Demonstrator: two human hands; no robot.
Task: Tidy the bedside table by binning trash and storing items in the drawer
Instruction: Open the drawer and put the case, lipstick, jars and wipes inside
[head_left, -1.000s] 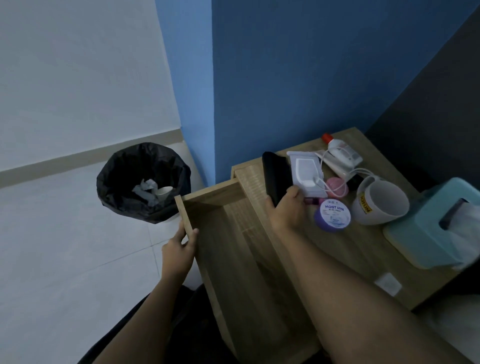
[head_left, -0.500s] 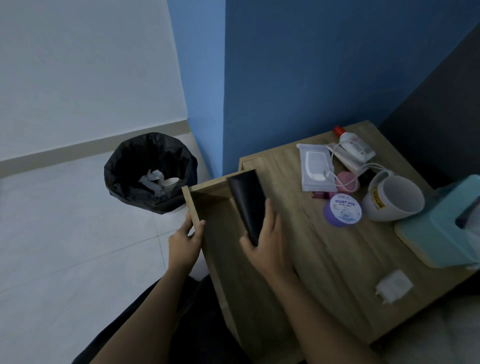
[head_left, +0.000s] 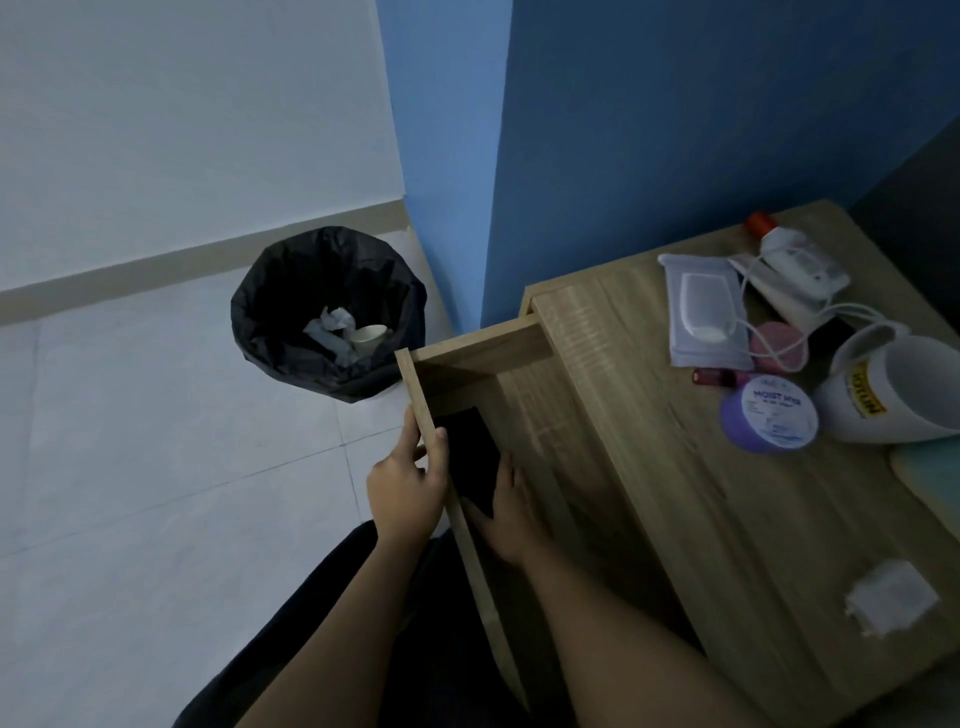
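Black and flat, the wallet (head_left: 470, 457) lies inside the open drawer (head_left: 524, 410), close against its front panel. The right hand (head_left: 511, 512) rests on its near end, fingers laid along it; whether that grip is closed on it I cannot tell. The left hand (head_left: 408, 480) is clamped on the drawer front. It looks light, fairly stiff and smooth, so pinching the long edges would suit it best. On the counter (head_left: 727, 519) a jar (head_left: 769, 413), mug (head_left: 898, 389) and wipes pack (head_left: 704, 312) wait.
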